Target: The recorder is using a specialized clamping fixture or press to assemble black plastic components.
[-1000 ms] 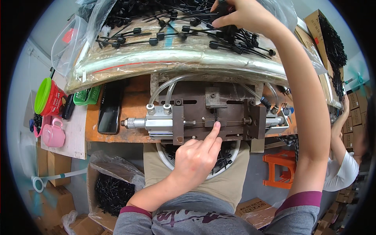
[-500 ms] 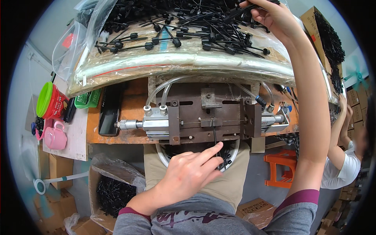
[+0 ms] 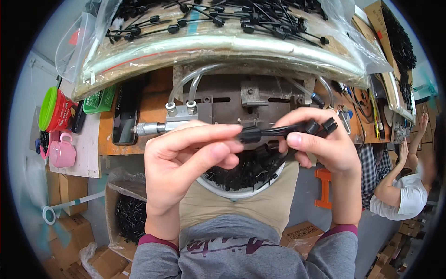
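In front of my chest my right hand [image 3: 330, 144] grips a small bunch of black stemmed plastic parts [image 3: 278, 132], thumb across them, their knobbed ends sticking out past it. My left hand [image 3: 181, 160] is curled, its fingertips closed at the other end of the bunch. Both hands hang above a round white-rimmed container [image 3: 232, 196] on my lap, full of similar black parts. Behind them stands a brown metal fixture [image 3: 232, 114] with a silver cylinder and clear air tubes; my hands hide much of its front and right side.
A plastic-covered tray [image 3: 218, 49] bearing many black parts spans the back. At left are a phone [image 3: 126, 116], a red and green tub [image 3: 58, 111] and a pink cup [image 3: 62, 151]. A box of black parts [image 3: 132, 216] stands below left. Another person [image 3: 399, 195] works at far right.
My right hand has come back from the pile on the tray, bringing black parts with it. My left hand has risen from beside the fixture to meet them. The view has shifted slightly.
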A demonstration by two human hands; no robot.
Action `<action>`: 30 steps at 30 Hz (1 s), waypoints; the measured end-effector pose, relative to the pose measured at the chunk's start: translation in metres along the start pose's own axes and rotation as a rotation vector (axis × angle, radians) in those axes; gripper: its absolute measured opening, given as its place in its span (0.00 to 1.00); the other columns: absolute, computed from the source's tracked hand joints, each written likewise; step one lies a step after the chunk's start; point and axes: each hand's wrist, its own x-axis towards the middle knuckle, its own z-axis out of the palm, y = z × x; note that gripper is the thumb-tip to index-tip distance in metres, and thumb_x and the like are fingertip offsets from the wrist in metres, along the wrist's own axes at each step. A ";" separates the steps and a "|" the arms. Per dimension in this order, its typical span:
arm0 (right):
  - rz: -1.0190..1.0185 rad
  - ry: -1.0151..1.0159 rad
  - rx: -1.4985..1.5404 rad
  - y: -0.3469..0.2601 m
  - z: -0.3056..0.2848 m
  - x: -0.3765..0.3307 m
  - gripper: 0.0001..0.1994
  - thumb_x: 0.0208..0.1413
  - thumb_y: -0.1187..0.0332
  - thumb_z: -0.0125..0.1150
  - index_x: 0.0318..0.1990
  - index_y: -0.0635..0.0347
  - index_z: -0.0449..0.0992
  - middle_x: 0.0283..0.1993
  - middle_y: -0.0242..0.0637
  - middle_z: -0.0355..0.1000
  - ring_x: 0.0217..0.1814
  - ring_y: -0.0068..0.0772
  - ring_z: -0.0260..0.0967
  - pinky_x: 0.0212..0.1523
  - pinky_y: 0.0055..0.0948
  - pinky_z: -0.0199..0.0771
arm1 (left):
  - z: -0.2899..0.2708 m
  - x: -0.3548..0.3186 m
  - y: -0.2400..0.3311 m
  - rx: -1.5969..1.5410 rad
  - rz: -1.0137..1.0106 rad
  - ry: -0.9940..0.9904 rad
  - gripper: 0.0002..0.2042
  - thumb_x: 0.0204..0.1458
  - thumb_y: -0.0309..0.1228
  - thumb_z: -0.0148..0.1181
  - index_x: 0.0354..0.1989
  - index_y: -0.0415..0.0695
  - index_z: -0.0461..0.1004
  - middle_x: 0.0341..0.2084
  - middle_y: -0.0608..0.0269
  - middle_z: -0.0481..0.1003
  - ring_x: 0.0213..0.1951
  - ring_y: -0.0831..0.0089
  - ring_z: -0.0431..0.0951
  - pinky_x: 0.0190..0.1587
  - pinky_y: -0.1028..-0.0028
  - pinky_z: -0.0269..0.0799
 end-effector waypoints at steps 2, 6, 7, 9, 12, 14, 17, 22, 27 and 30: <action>-0.005 -0.019 0.062 0.016 -0.005 -0.008 0.12 0.56 0.70 0.67 0.46 0.66 0.80 0.30 0.37 0.79 0.19 0.16 0.67 0.20 0.18 0.66 | -0.002 0.001 -0.015 -0.004 0.245 -0.080 0.26 0.53 0.28 0.65 0.58 0.26 0.68 0.46 0.39 0.76 0.37 0.61 0.83 0.37 0.69 0.85; 0.004 -0.169 0.114 0.027 -0.004 -0.013 0.11 0.54 0.75 0.67 0.45 0.68 0.81 0.30 0.37 0.78 0.20 0.16 0.66 0.20 0.18 0.64 | 0.009 -0.001 -0.007 -0.082 -0.057 -0.170 0.18 0.47 0.25 0.69 0.44 0.23 0.77 0.38 0.43 0.77 0.35 0.59 0.84 0.34 0.72 0.84; -0.030 -0.200 0.111 0.029 -0.003 -0.013 0.11 0.54 0.75 0.67 0.45 0.68 0.81 0.32 0.36 0.77 0.20 0.16 0.66 0.20 0.17 0.64 | 0.005 0.000 -0.003 0.029 -0.013 -0.289 0.17 0.46 0.23 0.70 0.42 0.23 0.78 0.39 0.42 0.77 0.34 0.60 0.84 0.31 0.75 0.82; -0.018 -0.228 0.099 0.032 -0.004 -0.015 0.12 0.54 0.75 0.68 0.46 0.68 0.81 0.33 0.36 0.77 0.20 0.16 0.66 0.20 0.17 0.63 | 0.000 -0.002 -0.013 0.083 0.117 -0.382 0.16 0.42 0.22 0.73 0.40 0.25 0.80 0.35 0.43 0.78 0.30 0.63 0.84 0.30 0.78 0.80; -0.057 -0.178 0.104 0.036 -0.015 -0.022 0.12 0.55 0.73 0.66 0.45 0.70 0.81 0.33 0.40 0.78 0.19 0.16 0.66 0.20 0.17 0.64 | -0.009 -0.003 -0.017 0.099 0.242 -0.420 0.19 0.34 0.26 0.78 0.36 0.28 0.82 0.32 0.47 0.78 0.30 0.65 0.83 0.35 0.77 0.80; -0.084 -0.044 0.185 0.043 -0.023 -0.029 0.13 0.56 0.72 0.65 0.46 0.71 0.80 0.33 0.41 0.78 0.19 0.16 0.65 0.20 0.16 0.64 | -0.008 -0.004 -0.019 0.274 0.360 -0.353 0.20 0.31 0.28 0.80 0.36 0.32 0.83 0.32 0.50 0.79 0.32 0.66 0.82 0.38 0.76 0.81; -0.148 0.256 0.186 0.050 -0.018 -0.037 0.15 0.56 0.72 0.63 0.49 0.72 0.78 0.33 0.44 0.78 0.19 0.17 0.66 0.19 0.15 0.64 | 0.016 -0.013 -0.031 0.689 0.466 -0.078 0.19 0.31 0.27 0.78 0.37 0.40 0.85 0.40 0.57 0.79 0.39 0.67 0.80 0.40 0.70 0.80; -0.304 0.582 -0.065 0.048 0.011 -0.047 0.15 0.53 0.78 0.64 0.49 0.71 0.78 0.34 0.42 0.77 0.22 0.19 0.69 0.23 0.16 0.68 | 0.030 -0.001 -0.074 1.185 0.673 -0.033 0.15 0.37 0.23 0.73 0.37 0.38 0.80 0.51 0.50 0.77 0.36 0.64 0.82 0.39 0.70 0.79; -0.453 0.781 -0.291 0.055 0.027 -0.054 0.16 0.50 0.82 0.65 0.48 0.70 0.78 0.34 0.42 0.78 0.24 0.20 0.71 0.26 0.17 0.70 | 0.036 0.007 -0.077 1.284 0.659 0.000 0.13 0.39 0.26 0.72 0.36 0.40 0.80 0.50 0.53 0.78 0.30 0.67 0.81 0.34 0.73 0.77; -0.519 0.790 -0.635 0.060 0.025 -0.055 0.19 0.44 0.83 0.70 0.47 0.69 0.79 0.34 0.43 0.79 0.31 0.27 0.75 0.31 0.21 0.73 | 0.034 0.010 -0.074 1.276 0.641 -0.006 0.12 0.39 0.26 0.72 0.35 0.40 0.80 0.50 0.55 0.79 0.28 0.69 0.81 0.31 0.75 0.75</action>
